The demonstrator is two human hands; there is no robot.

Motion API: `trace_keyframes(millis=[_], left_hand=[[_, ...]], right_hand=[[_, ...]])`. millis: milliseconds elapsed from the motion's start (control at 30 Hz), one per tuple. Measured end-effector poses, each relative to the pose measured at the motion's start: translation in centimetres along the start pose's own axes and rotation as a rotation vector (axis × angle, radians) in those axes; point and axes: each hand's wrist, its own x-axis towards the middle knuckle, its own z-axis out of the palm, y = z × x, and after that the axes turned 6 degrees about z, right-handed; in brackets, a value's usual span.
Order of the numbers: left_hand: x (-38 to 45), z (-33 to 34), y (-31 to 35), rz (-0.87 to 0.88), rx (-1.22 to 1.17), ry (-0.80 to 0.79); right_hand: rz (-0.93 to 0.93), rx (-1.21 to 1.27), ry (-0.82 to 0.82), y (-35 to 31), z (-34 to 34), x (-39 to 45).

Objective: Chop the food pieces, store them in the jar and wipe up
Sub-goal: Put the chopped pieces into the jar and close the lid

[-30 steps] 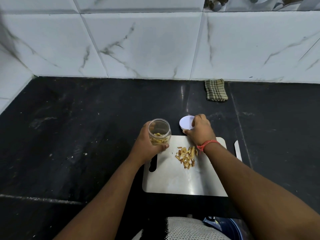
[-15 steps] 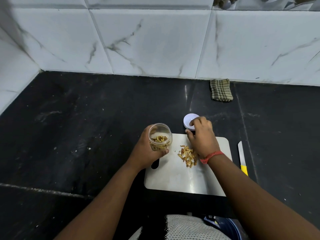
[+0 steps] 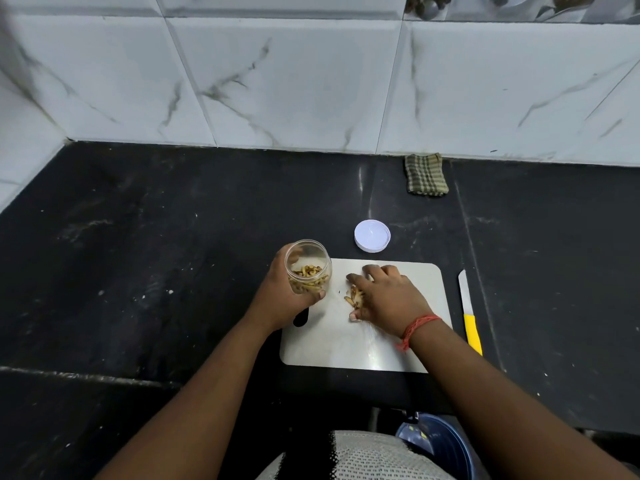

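the left hand point(image 3: 284, 299) grasps the open clear jar point(image 3: 307, 266), part-filled with chopped pieces, at the far left corner of the white cutting board point(image 3: 346, 344). the right hand point(image 3: 388, 294) curls its fingers round the small pile of food pieces point(image 3: 352, 296) near the board's middle. the white lid point(image 3: 372, 235) lies on the black counter point(image 3: 138, 271) just beyond the board's far edge; a yellow-handled knife point(image 3: 469, 311) lies beside its right edge, a checked cloth point(image 3: 425, 174) by the wall.

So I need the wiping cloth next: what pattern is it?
The cloth is checked, olive-brown and tan; head view, against the wall.
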Motion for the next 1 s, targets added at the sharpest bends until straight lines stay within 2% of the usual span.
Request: trace_keyframes(millis=[467,767,900,1000], left_hand=[[-1.2,0.0,0.2,-0.041,-0.016,0.002],[-1.4,0.0,0.4,-0.044,-0.030,0.001],[-1.5,-0.2,0.4,-0.061,-0.039,-0.013],[-1.4,-0.3,0.4,-0.072,-0.037,-0.024]], right_hand=[[-0.077,0.093,0.061,-0.8,0.3,-0.6],[-0.101,0.038,0.049,-0.9,-0.5,0.6],[-0.031,0.210,0.041,-0.1,-0.8,1.3],[0.123,0.527,0.082,0.7,-1.0,1.1]])
